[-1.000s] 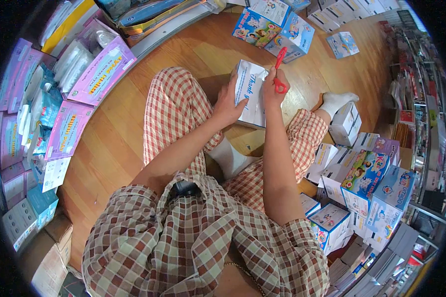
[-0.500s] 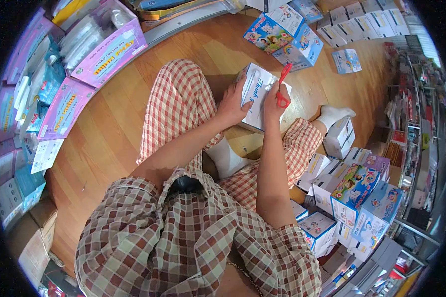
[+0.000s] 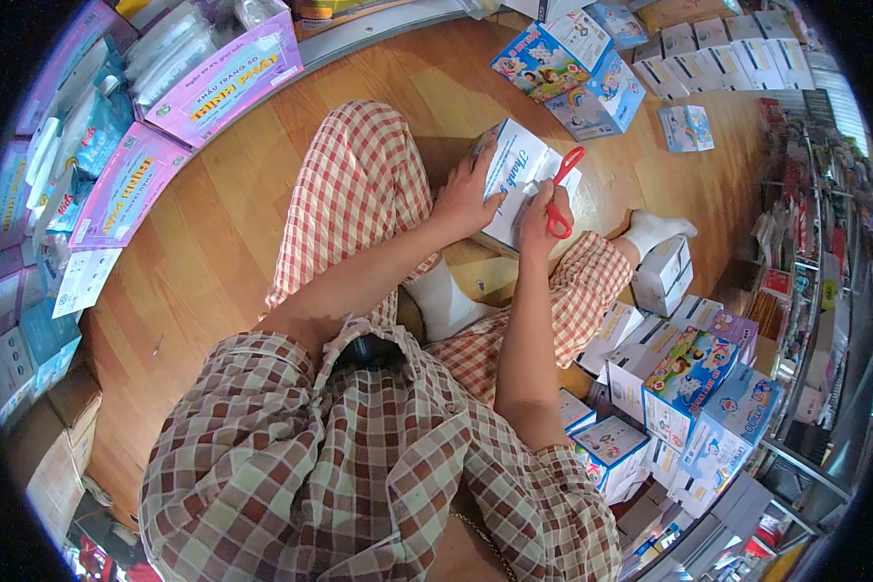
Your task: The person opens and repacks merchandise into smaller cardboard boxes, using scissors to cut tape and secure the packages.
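Between my legs is a white box (image 3: pixel 516 173) with blue "Thank you" lettering on the face turned up. My left hand (image 3: pixel 468 201) is wrapped round its left edge, the thumb lying over the printed face. In my right hand (image 3: pixel 535 221) is a pair of scissors with red handles (image 3: pixel 569 167); the loops stick up and to the right of the fist. The hand is against the box's top face near its right side. The scissors' blades are mostly hidden by my fingers and cannot be made out clearly.
Blue cartoon-printed boxes (image 3: pixel 599 95) stand ahead, with a small box (image 3: pixel 686 128) beside them. More boxes (image 3: pixel 691 373) are stacked by my right leg. Pink mask cartons (image 3: pixel 228 82) line the left. A packed shelf (image 3: pixel 805 281) runs along the right, over a wooden floor (image 3: pixel 184 281).
The view has shifted slightly. The scissors have turned in my right hand, so both red loops show more openly. My left hand keeps its hold on the box.
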The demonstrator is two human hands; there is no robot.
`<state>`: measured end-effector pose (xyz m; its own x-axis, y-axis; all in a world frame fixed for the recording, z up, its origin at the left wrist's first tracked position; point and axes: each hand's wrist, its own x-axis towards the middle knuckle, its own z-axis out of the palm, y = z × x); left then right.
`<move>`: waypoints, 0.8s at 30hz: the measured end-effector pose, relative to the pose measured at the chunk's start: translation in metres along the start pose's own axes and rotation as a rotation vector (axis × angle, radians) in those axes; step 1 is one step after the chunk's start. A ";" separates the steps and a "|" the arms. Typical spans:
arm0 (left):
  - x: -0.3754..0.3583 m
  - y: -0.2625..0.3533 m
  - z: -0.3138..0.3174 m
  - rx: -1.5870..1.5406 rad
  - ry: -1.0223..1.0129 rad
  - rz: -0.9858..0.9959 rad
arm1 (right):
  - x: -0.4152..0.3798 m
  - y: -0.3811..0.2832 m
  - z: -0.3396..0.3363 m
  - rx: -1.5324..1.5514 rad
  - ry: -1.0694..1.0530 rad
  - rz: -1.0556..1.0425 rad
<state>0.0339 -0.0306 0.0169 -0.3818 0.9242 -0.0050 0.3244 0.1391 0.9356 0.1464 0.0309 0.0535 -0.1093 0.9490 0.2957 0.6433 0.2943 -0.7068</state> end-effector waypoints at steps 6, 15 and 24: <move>0.004 -0.011 0.008 -0.013 0.041 0.049 | -0.022 0.001 -0.005 -0.129 0.035 -0.067; 0.002 -0.003 0.005 -0.012 0.007 -0.021 | -0.064 -0.005 -0.022 -0.092 -0.005 -0.068; 0.002 -0.010 0.008 -0.020 0.036 0.038 | -0.100 -0.010 -0.031 -0.083 0.017 -0.045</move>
<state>0.0365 -0.0278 0.0045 -0.4009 0.9151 0.0428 0.3217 0.0969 0.9419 0.1746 -0.0705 0.0511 -0.1270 0.9329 0.3371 0.6985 0.3254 -0.6374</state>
